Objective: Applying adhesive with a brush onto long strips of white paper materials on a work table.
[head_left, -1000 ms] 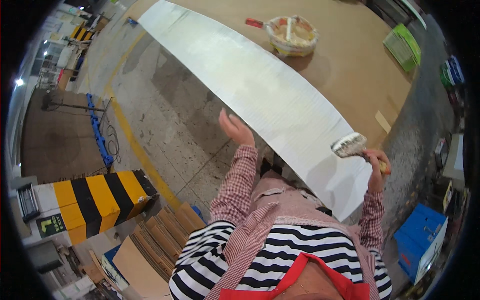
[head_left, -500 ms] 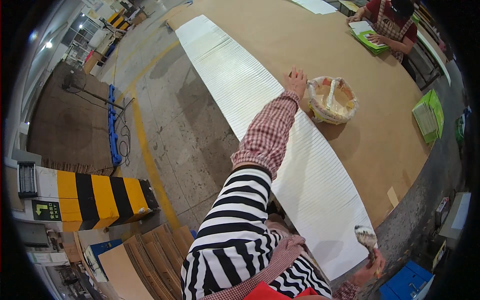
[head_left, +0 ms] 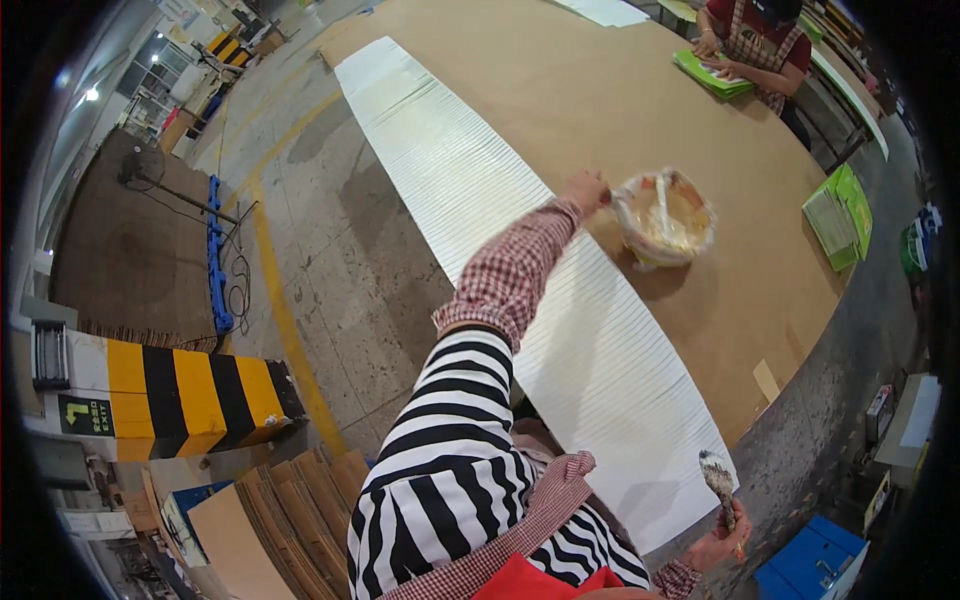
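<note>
My left hand [head_left: 588,190] is closed at the near-left rim of a round bucket [head_left: 640,238], seemingly gripping its edge. The bucket looks slightly blurred, its wall smeared and lined with plastic. Pale paste lies inside, and a whitish stick [head_left: 663,197] leans in it. At the lower right, my right hand [head_left: 718,542] grips a paintbrush [head_left: 718,480] by its handle, the paste-coated bristles pointing up over the near end of the white strips. These strips [head_left: 600,350] lie overlapped in a long row along the table's left edge, many with a wet-looking sheen.
Brown board [head_left: 740,330] covers the table. Across it, a person [head_left: 765,50] handles green-and-white pieces [head_left: 712,75]. A green-edged stack [head_left: 838,218] lies on the right. A striped yellow-black barrier [head_left: 215,400], cardboard stacks [head_left: 300,510] and a blue box [head_left: 810,560] stand around.
My left hand has gone from lying with fingers spread beside the bucket to closing at its rim. The bucket has shifted slightly toward me and right. My right hand still holds the brush.
</note>
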Motion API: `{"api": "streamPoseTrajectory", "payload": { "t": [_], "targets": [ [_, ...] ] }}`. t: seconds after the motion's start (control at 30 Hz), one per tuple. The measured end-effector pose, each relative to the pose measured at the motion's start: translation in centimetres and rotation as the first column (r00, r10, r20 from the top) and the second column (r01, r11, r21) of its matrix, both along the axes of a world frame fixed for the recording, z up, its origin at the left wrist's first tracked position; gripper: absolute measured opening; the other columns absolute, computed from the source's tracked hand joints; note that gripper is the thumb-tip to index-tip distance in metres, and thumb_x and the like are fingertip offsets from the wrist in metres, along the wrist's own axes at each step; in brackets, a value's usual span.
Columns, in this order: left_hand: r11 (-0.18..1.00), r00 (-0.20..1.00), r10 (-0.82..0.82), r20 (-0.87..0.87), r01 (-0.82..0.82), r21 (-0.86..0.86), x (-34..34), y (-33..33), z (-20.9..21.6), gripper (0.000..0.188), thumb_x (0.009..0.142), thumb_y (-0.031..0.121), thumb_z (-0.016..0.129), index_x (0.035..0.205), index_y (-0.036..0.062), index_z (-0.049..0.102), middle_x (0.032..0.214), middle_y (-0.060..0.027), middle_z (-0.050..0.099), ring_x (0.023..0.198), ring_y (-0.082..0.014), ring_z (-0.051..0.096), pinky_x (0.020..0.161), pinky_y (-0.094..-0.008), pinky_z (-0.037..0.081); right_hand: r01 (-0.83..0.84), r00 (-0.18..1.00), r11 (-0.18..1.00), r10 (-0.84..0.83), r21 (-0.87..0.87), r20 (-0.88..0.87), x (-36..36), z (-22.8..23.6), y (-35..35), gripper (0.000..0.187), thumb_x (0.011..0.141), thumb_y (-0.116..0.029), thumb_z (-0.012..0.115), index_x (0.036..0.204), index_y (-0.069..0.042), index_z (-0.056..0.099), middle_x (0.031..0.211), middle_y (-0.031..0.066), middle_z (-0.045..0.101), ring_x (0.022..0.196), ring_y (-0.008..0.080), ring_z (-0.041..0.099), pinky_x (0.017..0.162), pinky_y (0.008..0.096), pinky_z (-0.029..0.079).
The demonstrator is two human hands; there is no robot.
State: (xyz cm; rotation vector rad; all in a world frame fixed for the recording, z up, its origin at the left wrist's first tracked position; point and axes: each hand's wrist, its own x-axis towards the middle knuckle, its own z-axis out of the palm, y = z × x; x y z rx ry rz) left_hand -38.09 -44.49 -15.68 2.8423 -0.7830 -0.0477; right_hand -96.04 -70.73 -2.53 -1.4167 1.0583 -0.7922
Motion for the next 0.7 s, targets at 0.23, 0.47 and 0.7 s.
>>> {"api": "streamPoseTrajectory", "payload": {
  "t": [0.23, 0.47, 0.7],
  "targets": [
    [0.985, 0.987, -0.154, 0.05, 0.158, -0.066, -8.9, -12.1, -1.0, 0.023, 0.073, 0.03, 0.072, 0.089, 0.016, 0.065, 0.098, -0.0048, 0.062, 0.099, -0.026, 0.058, 0.081, -0.0431, 0.045, -0.004, 0.995, 1.0, 0.005, -0.009, 0.096, -3.5, -0.3, -5.2, 0.027, 0.094, -0.024, 0.047, 0.101, 0.0, 0.056, 0.106, 0.011, 0.06, 0.097, 0.0157, 0.056, 0.079, 0.0284, 0.045],
    [0.984, 0.982, -0.181, 0.056, 0.18, 0.018, -11.5, -15.6, -1.0, 0.043, 0.072, 0.019, 0.067, 0.115, 0.0169, 0.061, 0.125, -0.0096, 0.054, 0.113, -0.0298, 0.052, 0.09, -0.0537, 0.039, -0.419, 0.894, 0.862, 0.447, -0.284, 0.04, -1.5, -2.0, -14.8, 0.034, 0.089, 0.003, 0.053, 0.122, -0.001, 0.049, 0.127, 0.011, 0.042, 0.116, 0.0232, 0.047, 0.096, 0.0359, 0.045],
    [0.738, 0.955, 0.182, 0.236, 0.026, -0.675, -28.9, -12.4, 3.3, 0.074, 0.076, 0.009, 0.066, 0.142, 0.006, 0.033, 0.143, -0.02, 0.035, 0.135, -0.0383, 0.026, 0.111, -0.0458, 0.022, -0.436, 0.799, 0.881, 0.473, -0.186, 0.371, 14.4, 2.3, -20.5, 0.014, 0.087, -0.01, 0.063, 0.096, 0.0, 0.064, 0.1, 0.0086, 0.063, 0.088, 0.0145, 0.062, 0.074, 0.0283, 0.053]
  ]
}}
